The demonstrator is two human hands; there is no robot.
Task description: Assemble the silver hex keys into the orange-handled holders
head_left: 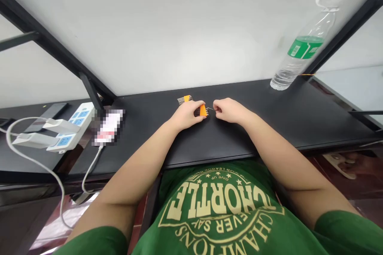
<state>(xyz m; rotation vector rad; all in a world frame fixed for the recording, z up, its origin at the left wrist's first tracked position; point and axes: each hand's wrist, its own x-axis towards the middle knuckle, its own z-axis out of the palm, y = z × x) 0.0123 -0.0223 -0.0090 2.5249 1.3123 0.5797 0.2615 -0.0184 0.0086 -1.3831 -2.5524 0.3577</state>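
Observation:
My left hand [187, 114] is closed on a small orange block with thin metal pins [204, 110], holding it just above the black desk [299, 115]. Facing it, my right hand [228, 110] pinches a thin metal pin [211, 108] that points at the orange block. A second orange pin block [184, 99] lies on the desk just behind my left hand.
A clear water bottle with a green label [302, 50] leans against the white wall at the back right. A phone on a cable [108, 126] lies at the desk's left end. A white power strip with plugs [64, 129] sits further left.

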